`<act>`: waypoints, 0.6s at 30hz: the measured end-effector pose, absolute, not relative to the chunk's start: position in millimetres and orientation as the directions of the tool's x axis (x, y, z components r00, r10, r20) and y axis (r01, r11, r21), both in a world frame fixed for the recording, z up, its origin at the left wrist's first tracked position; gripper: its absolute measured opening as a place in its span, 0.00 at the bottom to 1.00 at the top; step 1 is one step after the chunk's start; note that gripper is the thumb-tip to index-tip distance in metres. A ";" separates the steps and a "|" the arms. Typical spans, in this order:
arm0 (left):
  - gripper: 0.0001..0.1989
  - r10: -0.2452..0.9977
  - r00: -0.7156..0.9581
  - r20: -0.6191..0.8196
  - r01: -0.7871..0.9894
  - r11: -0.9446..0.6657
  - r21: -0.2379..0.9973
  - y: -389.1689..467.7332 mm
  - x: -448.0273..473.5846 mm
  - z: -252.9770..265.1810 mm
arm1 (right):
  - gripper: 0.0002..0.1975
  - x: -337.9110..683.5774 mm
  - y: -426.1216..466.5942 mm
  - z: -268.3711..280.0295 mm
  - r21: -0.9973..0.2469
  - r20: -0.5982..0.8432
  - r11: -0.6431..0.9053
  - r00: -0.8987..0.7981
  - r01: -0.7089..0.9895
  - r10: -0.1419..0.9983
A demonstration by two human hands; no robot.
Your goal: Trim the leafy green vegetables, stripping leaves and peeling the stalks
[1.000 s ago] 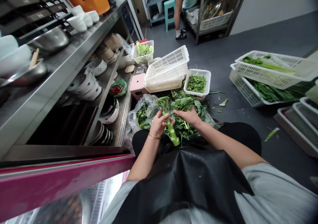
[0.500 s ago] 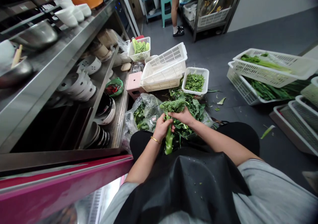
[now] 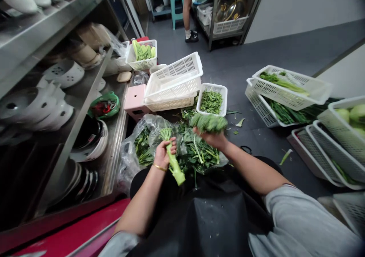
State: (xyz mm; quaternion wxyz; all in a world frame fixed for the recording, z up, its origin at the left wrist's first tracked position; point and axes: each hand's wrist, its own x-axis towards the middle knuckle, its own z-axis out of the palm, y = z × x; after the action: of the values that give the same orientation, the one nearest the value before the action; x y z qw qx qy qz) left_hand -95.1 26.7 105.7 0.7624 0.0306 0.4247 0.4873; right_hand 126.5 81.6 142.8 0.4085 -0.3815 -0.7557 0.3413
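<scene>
My left hand [image 3: 163, 154] is wrapped round a thick pale green broccoli stalk [image 3: 176, 167], with a small floret cluster at its upper end. In my right hand [image 3: 212, 138] lies a dark green broccoli head [image 3: 209, 123], slightly blurred, its florets facing up and my fingers under it. The two pieces are apart from each other. Below and between my hands, leafy greens [image 3: 196, 145] are heaped on clear plastic. Left of them sits a clear plastic bag [image 3: 149, 122] of more greens.
A white basket of cut greens [image 3: 211, 99] stands beyond my right hand. Stacked white baskets [image 3: 172, 84] lean by a pink stool [image 3: 135, 101]. Vegetable baskets [image 3: 293, 91] are at right. A metal shelf with bowls [image 3: 62, 72] runs along the left. A person's leg [image 3: 186, 11] shows at the back.
The broccoli, in one piece between both hands before, is now in two. My left hand has moved left with the stalk, my right hand rightward with the head. The view has shifted.
</scene>
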 end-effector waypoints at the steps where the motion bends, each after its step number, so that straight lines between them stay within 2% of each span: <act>1: 0.09 0.759 0.136 -0.637 -0.717 0.519 0.465 36.9 -98.4 101.5 | 0.16 140.9 105.1 136.6 -0.845 0.336 0.407 -0.250 0.346 0.908; 4: 0.11 0.782 0.044 -0.622 -0.666 0.487 0.565 59.6 -96.6 88.4 | 0.19 181.8 185.0 107.7 -0.891 0.174 0.089 0.152 0.445 0.973; 6: 0.14 0.798 0.052 -0.600 -0.590 0.509 0.626 67.4 -89.5 82.3 | 0.23 201.1 235.2 85.0 -0.827 0.027 -0.109 0.233 0.551 0.972; 9: 0.17 0.813 0.057 -0.580 -0.520 0.520 0.678 74.0 -83.4 80.9 | 0.27 219.6 289.6 62.8 -0.595 -0.159 -0.218 0.153 0.774 0.975; 11: 0.17 0.833 0.033 -0.553 -0.546 0.478 0.687 77.3 -86.0 82.9 | 0.30 227.4 306.9 63.7 -0.491 -0.176 -0.184 0.110 0.851 0.978; 12: 0.16 0.841 0.026 -0.540 -0.569 0.457 0.684 78.6 -88.6 83.8 | 0.29 229.2 308.5 69.0 -0.483 -0.161 -0.172 0.106 0.859 0.981; 15: 0.14 0.849 0.061 -0.525 -0.632 0.440 0.638 79.7 -95.4 84.9 | 0.24 217.3 277.2 96.0 -0.623 -0.234 -0.187 0.047 0.760 0.971; 18: 0.12 0.865 0.110 -0.489 -0.711 0.412 0.569 76.4 -89.7 87.8 | 0.26 175.9 190.4 118.2 -0.787 -0.400 -0.147 -0.314 0.599 0.861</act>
State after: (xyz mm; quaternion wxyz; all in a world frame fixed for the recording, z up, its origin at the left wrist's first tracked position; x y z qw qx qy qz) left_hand -89.7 76.4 87.8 0.7387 0.0960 0.4005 0.5336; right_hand 175.9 190.4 118.2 0.1315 -0.5709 -0.6396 0.4977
